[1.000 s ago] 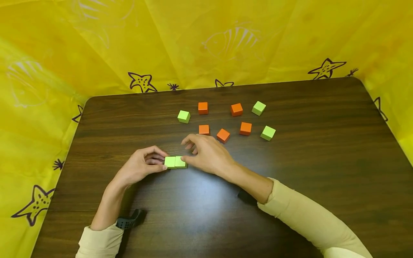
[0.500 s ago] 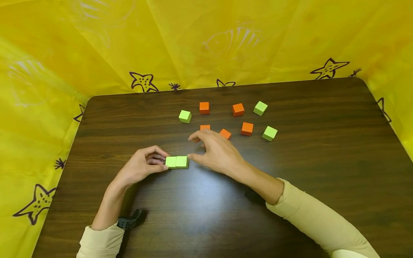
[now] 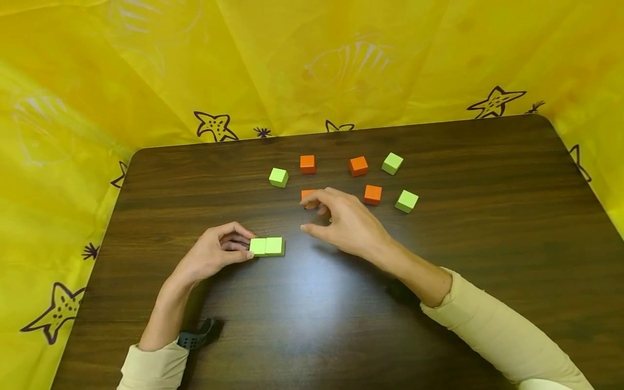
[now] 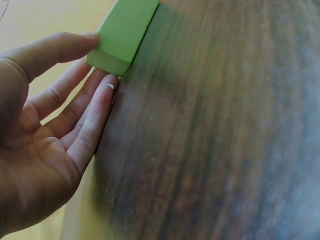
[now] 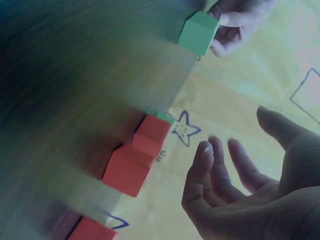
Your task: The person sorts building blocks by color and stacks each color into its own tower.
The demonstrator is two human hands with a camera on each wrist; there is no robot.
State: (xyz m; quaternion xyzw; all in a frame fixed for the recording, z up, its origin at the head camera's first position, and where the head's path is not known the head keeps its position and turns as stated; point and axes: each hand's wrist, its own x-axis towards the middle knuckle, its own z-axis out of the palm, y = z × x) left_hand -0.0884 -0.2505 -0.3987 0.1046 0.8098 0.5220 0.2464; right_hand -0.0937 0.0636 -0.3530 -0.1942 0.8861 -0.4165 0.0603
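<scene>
Two light green cubes lie side by side and touching on the table, the left cube and the right cube. My left hand holds the left one, thumb on its near side and fingers behind. In the left wrist view the thumb and fingertips meet the end of the green block. Holding nothing, my right hand hovers right of the pair, thumb and fingers apart. It partly covers an orange cube. The right wrist view shows orange cubes beyond those fingers.
Behind the hands sit more orange cubes and green cubes, spread loosely. The dark wooden table has rounded far corners. A yellow patterned cloth hangs behind it and at both sides.
My right hand has let go of the right green cube and moved away to the right and slightly back, now covering one orange cube. The left hand keeps its hold.
</scene>
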